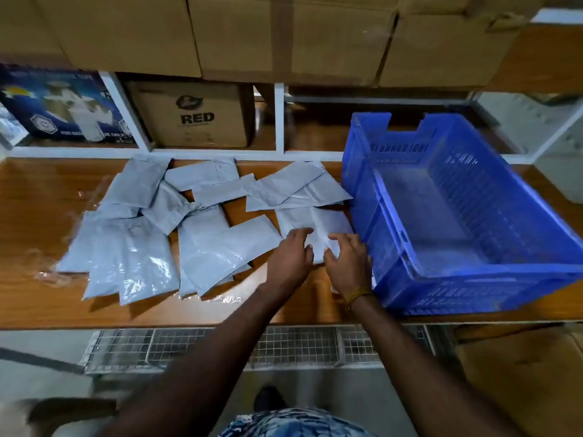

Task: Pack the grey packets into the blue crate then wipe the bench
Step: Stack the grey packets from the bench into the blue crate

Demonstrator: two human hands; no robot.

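Observation:
Several grey packets (135, 247) lie scattered and overlapping on the wooden bench (38, 197). The blue crate (372, 197) stands at the right of the bench with nothing visible inside it. One grey packet (318, 220) lies just left of the crate. My left hand (291, 258) and my right hand (347, 263) both rest on this packet's near edge, fingers spread and slightly bent. It lies flat on the bench, and its near part is hidden under my hands.
Shelves behind the bench hold a cardboard box (192, 115) marked RED and a blue printed box (63, 105). Large cartons (239, 36) are stacked above. A wire mesh rack (205, 348) sits below the bench's front edge. Clear plastic wrap (53, 275) lies at the left.

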